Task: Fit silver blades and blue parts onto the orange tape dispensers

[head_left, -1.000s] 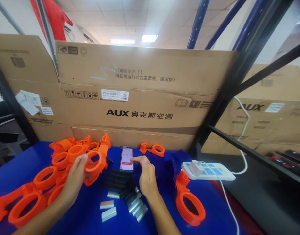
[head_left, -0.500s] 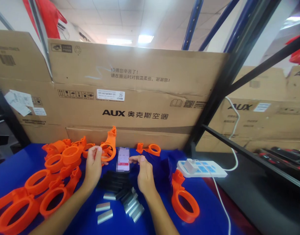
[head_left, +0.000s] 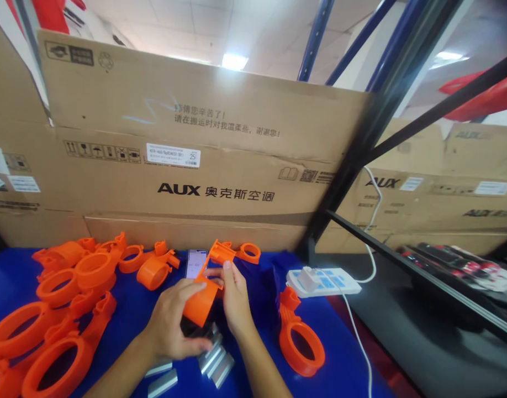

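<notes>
An orange plastic ring bracket [head_left: 201, 304] is tilted up in front of me, with its clip end pointing away. My left hand [head_left: 170, 320] curls around the ring part, its thumb low beside the opening. The fingers of my right hand [head_left: 237, 301] are closed on the bracket near the clip end. Behind it lies a phone [head_left: 195, 260] with its screen lit, partly covered by the bracket. Below my hands are several silver metal pieces [head_left: 214, 362]; the dark pieces near them are mostly hidden.
Many orange ring brackets [head_left: 57, 284] crowd the left of the blue tabletop [head_left: 340, 354]. Another bracket [head_left: 302, 345] lies to the right, near a white power strip [head_left: 323, 282] with a cable. A cardboard box wall [head_left: 220, 215] stands behind, beside a black rack post [head_left: 344, 166].
The bracket has come down toward me and turned, and my left hand has a fuller hold on it. My right hand has left the phone and joined the bracket. The view has shifted right.
</notes>
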